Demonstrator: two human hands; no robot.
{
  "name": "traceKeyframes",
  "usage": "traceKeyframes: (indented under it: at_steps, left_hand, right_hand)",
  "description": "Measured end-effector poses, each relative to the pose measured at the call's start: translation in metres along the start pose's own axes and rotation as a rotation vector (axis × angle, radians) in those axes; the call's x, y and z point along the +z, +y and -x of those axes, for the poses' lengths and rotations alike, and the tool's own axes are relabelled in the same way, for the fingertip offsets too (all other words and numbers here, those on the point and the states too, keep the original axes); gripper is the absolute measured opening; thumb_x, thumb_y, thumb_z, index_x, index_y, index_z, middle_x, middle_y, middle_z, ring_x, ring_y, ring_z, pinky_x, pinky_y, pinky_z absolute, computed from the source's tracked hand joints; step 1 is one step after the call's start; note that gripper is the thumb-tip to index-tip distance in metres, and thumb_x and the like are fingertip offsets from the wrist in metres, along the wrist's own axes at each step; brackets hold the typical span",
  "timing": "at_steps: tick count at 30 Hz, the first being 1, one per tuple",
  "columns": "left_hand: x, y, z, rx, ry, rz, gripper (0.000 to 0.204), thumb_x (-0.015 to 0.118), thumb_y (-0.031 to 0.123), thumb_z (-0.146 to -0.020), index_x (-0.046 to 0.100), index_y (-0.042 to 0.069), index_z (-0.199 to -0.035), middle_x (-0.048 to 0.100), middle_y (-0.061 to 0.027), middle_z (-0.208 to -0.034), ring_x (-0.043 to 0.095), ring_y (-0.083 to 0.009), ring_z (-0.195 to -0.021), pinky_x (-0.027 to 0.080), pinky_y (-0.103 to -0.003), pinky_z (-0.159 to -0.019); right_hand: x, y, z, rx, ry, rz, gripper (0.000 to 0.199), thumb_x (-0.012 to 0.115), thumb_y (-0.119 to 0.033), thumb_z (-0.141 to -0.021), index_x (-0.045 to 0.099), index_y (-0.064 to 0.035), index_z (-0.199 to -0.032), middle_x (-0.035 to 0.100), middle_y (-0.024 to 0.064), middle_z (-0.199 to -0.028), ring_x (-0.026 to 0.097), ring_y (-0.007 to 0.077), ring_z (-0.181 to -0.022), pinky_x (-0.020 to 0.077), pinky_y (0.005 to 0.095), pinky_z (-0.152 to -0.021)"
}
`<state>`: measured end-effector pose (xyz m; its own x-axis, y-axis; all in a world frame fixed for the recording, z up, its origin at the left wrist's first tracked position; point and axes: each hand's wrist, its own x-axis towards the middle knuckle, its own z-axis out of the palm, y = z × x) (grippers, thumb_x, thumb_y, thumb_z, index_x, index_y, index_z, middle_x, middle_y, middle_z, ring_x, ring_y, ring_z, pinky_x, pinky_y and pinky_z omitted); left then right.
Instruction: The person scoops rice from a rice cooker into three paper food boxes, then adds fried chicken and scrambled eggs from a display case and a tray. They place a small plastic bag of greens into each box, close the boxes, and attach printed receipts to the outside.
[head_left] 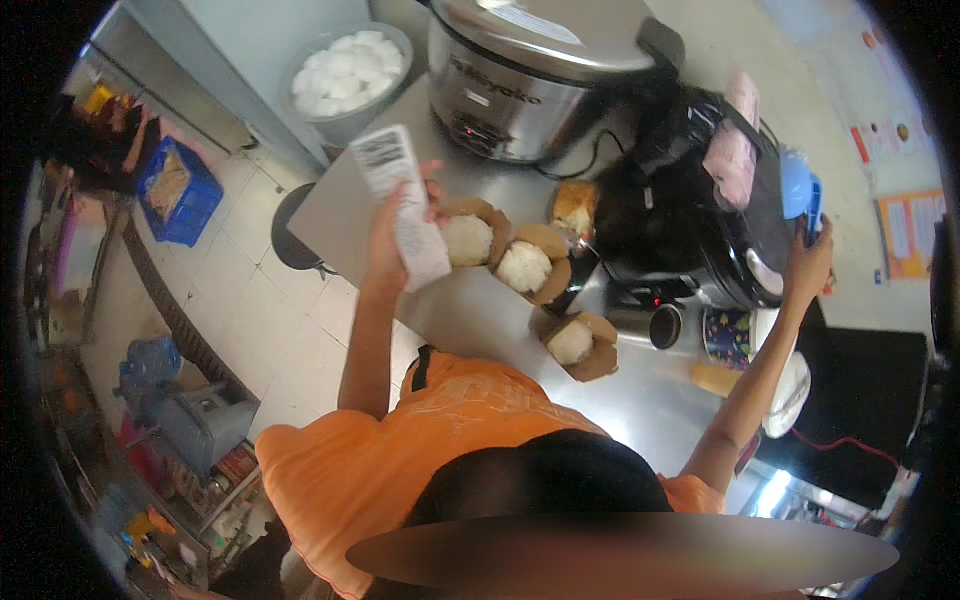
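My left hand (392, 222) is raised over the steel counter (480, 320) and grips a long white paper slip (405, 200) with a printed code at its top. Just right of it stand three open brown paper boxes of white rice (468, 240) (526, 268) (573, 343). My right hand (810, 265) reaches to the far right and holds a blue plastic scoop (800, 190) against the edge of a black rice cooker (700, 220). A pink cloth (733, 150) lies on that cooker's lid.
A large silver rice cooker (530, 70) stands at the back, with a bowl of white round pieces (350, 70) to its left. A fourth box with browned food (573, 205), a metal cup (665, 326) and a patterned cup (727, 336) sit nearby. A round black stool (292, 235) and a blue crate (178, 190) stand on the tiled floor.
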<state>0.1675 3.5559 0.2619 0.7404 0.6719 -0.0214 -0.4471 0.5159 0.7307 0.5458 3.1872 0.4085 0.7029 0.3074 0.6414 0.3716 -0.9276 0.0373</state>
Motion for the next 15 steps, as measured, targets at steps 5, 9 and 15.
traceKeyframes:
  at_steps: [5,9,15]
  left_hand:
    - [0.008,-0.01,0.019,-0.069,-0.068,-0.246,0.035,0.057,0.026,-0.091,0.057,0.006,-0.119,0.063,-0.0009,-0.093,0.053,-0.0073,-0.074,0.045,-0.024,-0.067]
    - [0.002,-0.021,0.028,-0.087,-0.109,-0.34,0.026,0.06,0.02,-0.088,0.061,0.005,-0.11,0.064,-0.002,-0.091,0.055,-0.0096,-0.074,0.045,-0.026,-0.068]
    - [-0.026,-0.066,0.003,0.113,-0.056,-1.002,0.024,0.063,0.019,-0.084,0.063,0.005,-0.103,0.066,-0.0107,-0.088,0.062,-0.0222,-0.082,0.048,-0.034,-0.075]
  right_hand:
    - [0.047,-0.007,0.001,0.003,-0.123,-0.084,0.05,0.058,-0.032,-0.089,0.049,-0.007,-0.131,0.055,0.0248,-0.117,0.054,0.0419,-0.106,0.0442,0.0474,-0.088]
    - [0.016,-0.04,0.02,-0.083,0.082,0.169,0.048,0.062,-0.029,-0.087,0.051,-0.0081,-0.128,0.054,0.0237,-0.113,0.056,0.0387,-0.1,0.0444,0.0453,-0.087]
    - [-0.023,-0.127,0.193,-0.312,0.138,-0.407,0.023,0.071,-0.025,-0.081,0.064,-0.0028,-0.078,0.062,0.0119,-0.074,0.06,0.034,-0.073,0.0473,0.042,-0.067]
